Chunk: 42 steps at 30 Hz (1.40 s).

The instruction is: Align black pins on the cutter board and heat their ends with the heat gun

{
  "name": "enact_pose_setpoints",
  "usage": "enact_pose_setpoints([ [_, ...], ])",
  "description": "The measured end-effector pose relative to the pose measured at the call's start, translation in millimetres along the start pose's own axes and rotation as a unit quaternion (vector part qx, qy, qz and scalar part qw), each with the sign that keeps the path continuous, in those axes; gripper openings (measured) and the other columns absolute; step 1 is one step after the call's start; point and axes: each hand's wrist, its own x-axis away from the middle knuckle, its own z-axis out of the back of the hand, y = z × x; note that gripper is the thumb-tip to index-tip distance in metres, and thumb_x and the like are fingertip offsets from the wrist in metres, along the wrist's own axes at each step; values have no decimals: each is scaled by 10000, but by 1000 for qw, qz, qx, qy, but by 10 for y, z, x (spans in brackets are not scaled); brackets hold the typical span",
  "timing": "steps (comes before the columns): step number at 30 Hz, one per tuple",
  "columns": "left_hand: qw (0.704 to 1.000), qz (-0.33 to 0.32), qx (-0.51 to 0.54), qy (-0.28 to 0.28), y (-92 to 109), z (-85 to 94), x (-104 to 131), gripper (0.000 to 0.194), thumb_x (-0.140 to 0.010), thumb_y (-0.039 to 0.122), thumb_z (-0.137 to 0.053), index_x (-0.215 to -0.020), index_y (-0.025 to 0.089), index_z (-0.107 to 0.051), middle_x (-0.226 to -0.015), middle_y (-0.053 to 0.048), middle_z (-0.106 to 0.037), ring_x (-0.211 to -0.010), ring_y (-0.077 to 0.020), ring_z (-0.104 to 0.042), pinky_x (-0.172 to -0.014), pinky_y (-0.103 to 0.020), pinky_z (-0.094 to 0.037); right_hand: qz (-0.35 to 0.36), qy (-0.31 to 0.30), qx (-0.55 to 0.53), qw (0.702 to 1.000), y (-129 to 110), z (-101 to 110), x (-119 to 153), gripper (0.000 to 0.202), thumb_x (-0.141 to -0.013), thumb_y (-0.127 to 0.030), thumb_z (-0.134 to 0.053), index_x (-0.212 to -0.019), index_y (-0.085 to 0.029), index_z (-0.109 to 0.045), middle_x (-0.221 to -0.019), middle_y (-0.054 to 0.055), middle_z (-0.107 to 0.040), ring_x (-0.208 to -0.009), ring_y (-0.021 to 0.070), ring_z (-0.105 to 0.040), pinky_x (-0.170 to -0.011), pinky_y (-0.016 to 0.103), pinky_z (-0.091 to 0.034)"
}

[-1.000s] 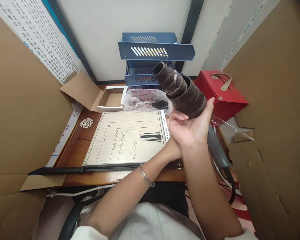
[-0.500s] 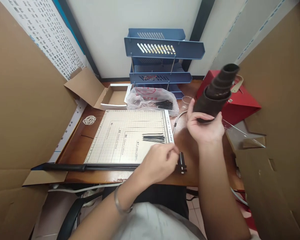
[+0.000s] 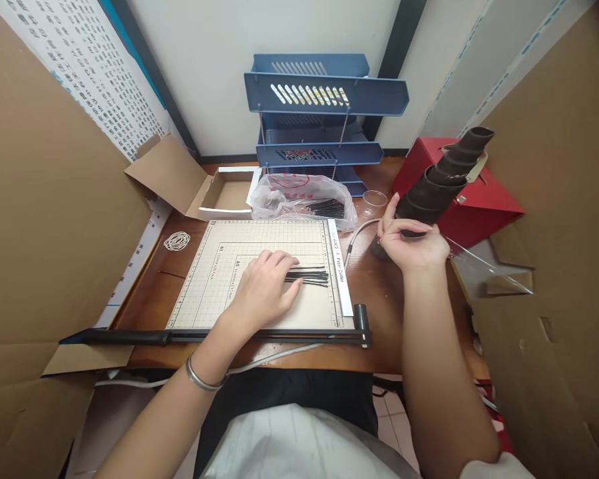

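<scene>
My left hand (image 3: 267, 286) is over the paper cutter's board (image 3: 199, 293), palm down. Its thumb and fingers are spread on either side of the left end of a bunch of thin black ties (image 3: 309, 275), which lie side by side there. My right hand (image 3: 414, 247), palm up, has curled fingers at the lower part of a dark stepped tube (image 3: 432, 193), with the index finger raised along it. The tube leans to the right in view, and part of its base is hidden behind the hand. The cutter's black handle (image 3: 130, 334) is down along the near edge.
Behind the cutter are a clear plastic bag (image 3: 279, 199) with more black ties, an open carton (image 3: 204, 206) and a blue tray rack (image 3: 324, 93). White rubber bands (image 3: 177, 241) lie left. A red box (image 3: 489, 206) stands right, and cardboard walls flank the desk.
My left hand has moved left from beside the cutter's pivot to the black ties, its fingers opening. The dark tube has shifted slightly right at its top, and its lower part now extends behind my right hand.
</scene>
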Motion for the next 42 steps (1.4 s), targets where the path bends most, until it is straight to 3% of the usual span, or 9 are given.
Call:
enact_pose_setpoints([
  [10,993,13,-63,-100,132,-27,-130,170,-964,342,-658,-973,189,-733,-975,-60,-760,-993,-297,-631,-846,-415,-477,-13,-14,-21,1000,-13,7,69,394,-1024,-472,-400,-1296,-265,-597,-896,64,-722,-441,123,-488,-348,254,-451],
  [14,989,99,-74,-79,352,-126,-46,213,-963,318,-610,-856,184,-736,-842,-72,-759,-890,-297,-670,-786,-413,-462,18,-21,238,971,171,113,233,606,-1055,-566,-173,-1254,-197,-609,-857,69,-719,-426,76,-477,-345,190,-363],
  [15,987,126,-75,-69,401,-150,-29,227,-964,317,-596,-850,181,-739,-824,-75,-757,-869,-296,-678,-783,-416,-459,35,-27,376,925,243,180,293,627,-1038,-617,-213,-1197,-183,-636,-829,58,-711,-403,65,-423,-337,195,-304],
  [17,982,170,-69,-51,469,-186,-4,244,-966,329,-583,-859,185,-749,-800,-72,-756,-847,-295,-689,-783,-420,-453,62,-58,675,733,390,362,420,576,-979,-684,-381,-1117,-207,-673,-737,12,-679,-407,86,-389,-387,239,-284],
  [19,978,197,-57,-37,485,-206,13,247,-965,349,-587,-868,197,-756,-793,-64,-758,-846,-296,-695,-782,-420,-446,87,-60,747,656,512,575,536,383,-835,-551,-732,-988,-201,-714,-629,-17,-638,-441,95,-408,-461,257,-287],
  [22,977,209,-40,-20,437,-211,49,256,-965,376,-598,-845,210,-750,-784,-52,-756,-835,-290,-697,-783,-417,-435,154,-73,938,302,623,838,646,185,-905,-393,-674,-851,-230,-744,-663,-16,-676,-584,126,-533,-650,302,-356],
  [24,977,212,-30,-10,385,-206,88,242,-958,374,-614,-826,213,-738,-766,-41,-747,-815,-277,-691,-788,-412,-427,156,-84,971,161,669,936,668,203,-938,-326,-627,-793,-239,-740,-713,-14,-709,-703,152,-599,-747,332,-335],
  [30,983,184,-1,18,263,-207,223,201,-955,325,-606,-807,221,-694,-754,-30,-715,-805,-262,-641,-760,-399,-408,148,-58,984,79,786,1010,647,241,-945,-336,-611,-781,-205,-730,-763,48,-735,-810,221,-617,-783,365,-267],
  [42,985,168,40,30,198,-236,235,162,-961,288,-605,-828,218,-667,-729,-13,-676,-783,-238,-603,-772,-405,-380,138,-23,990,22,795,938,628,278,-959,-365,-584,-808,-211,-760,-771,74,-750,-835,250,-648,-798,382,-266],
])
